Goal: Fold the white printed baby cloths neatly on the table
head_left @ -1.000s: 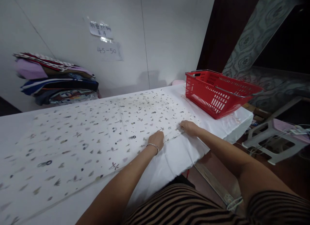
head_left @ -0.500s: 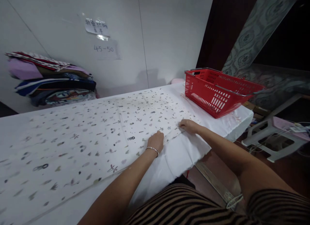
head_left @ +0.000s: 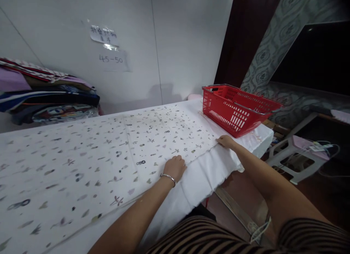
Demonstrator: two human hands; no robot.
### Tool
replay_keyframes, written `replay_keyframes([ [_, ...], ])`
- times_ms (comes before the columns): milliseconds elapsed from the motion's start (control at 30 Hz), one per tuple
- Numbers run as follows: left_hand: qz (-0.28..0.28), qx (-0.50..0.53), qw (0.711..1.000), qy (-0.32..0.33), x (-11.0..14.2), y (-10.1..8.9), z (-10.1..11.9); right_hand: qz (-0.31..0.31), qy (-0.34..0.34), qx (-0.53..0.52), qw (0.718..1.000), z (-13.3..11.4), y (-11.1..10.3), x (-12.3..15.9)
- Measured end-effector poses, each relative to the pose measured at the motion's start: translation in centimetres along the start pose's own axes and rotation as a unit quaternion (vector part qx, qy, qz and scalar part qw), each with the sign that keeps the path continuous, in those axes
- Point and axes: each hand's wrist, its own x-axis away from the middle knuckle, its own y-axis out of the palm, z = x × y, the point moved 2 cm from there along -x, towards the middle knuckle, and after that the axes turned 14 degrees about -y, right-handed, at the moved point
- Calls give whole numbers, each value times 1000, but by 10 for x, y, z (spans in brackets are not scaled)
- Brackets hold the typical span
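Observation:
A white cloth (head_left: 90, 163) printed with small grey, brown and mauve motifs lies spread flat along the table, with crease lines across it. My left hand (head_left: 175, 167), a silver bracelet at its wrist, rests with curled fingers on the cloth's near edge; its fingertips are partly hidden. Further right, my right hand (head_left: 226, 141) pinches the same edge close to the cloth's right-hand corner. Between the two hands the edge runs fairly straight.
A red plastic basket (head_left: 232, 112) stands on the white-covered table (head_left: 197, 184) at the far right. Folded fabrics (head_left: 49, 93) are piled at the back left, by the wall. Right of the table is a stool (head_left: 298, 155) with cables on it.
My right hand has slid right along the cloth's near edge towards the corner. My left hand has stayed at nearly the same spot on the edge. The view has turned slightly right.

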Motion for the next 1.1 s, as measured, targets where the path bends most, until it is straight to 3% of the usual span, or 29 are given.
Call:
replay_keyframes([
  [233, 28, -40, 999, 9, -4, 9, 5, 3, 47, -110, 993, -8, 0, -2],
  [400, 24, -19, 999, -19, -5, 8, 4, 3, 65, -157, 985, -7, 0, -1],
  [667, 31, 15, 999, -30, -2, 4, 1, 42, 45, -200, 978, -11, -10, -14],
  [833, 34, 28, 999, -28, -1, 5, -1, -8, 45, -208, 977, -14, -2, -12],
  [1100, 34, 27, 999, -22, 2, 3, -1, -91, 91, -116, 985, -6, 8, -12],
])
